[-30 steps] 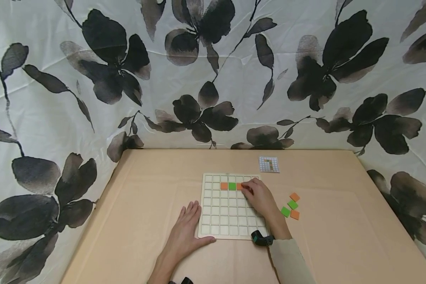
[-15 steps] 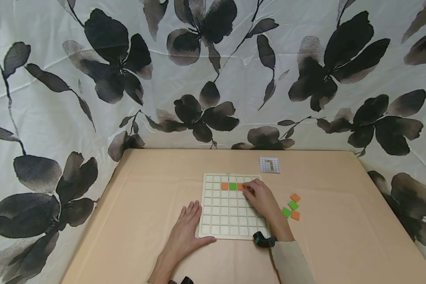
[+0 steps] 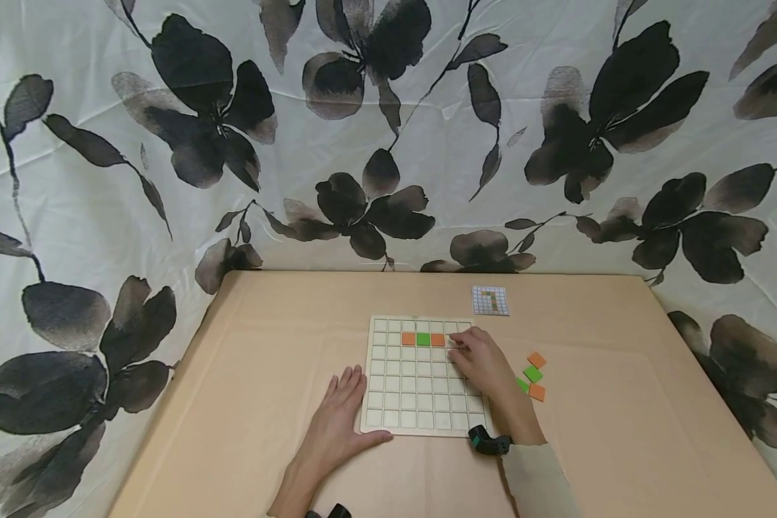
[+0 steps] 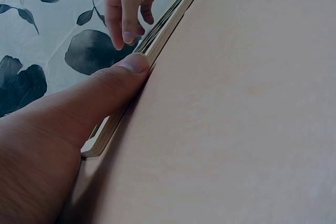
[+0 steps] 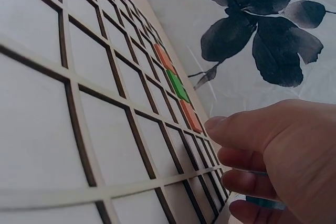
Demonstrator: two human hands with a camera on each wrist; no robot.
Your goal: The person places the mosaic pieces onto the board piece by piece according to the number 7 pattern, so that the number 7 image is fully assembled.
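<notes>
A pale square board (image 3: 401, 403) divided into a grid lies on the table. Near its top, an orange tile (image 3: 409, 339), a green tile (image 3: 423, 339) and a second orange tile (image 3: 437, 340) sit side by side in one row. My left hand (image 3: 339, 421) rests at the board's lower left corner, fingers along the left side; its thumb (image 4: 118, 80) lies against the front edge in the left wrist view. Just right of the second orange tile (image 5: 190, 116), my right hand (image 3: 485, 363) hovers over the board with relaxed fingers, and no tile shows in them.
Several loose tiles lie right of the board, among them an orange tile (image 3: 537, 360) and a green tile (image 3: 532, 373); the right wrist partly covers another green one. A small printed grid card (image 3: 491, 301) lies beyond the board. A floral cloth (image 3: 285, 144) hangs behind the table (image 3: 621, 417).
My right hand has let go of the second orange tile, which stays in its cell, and has drawn slightly right and toward me. The left hand has stayed in place.
</notes>
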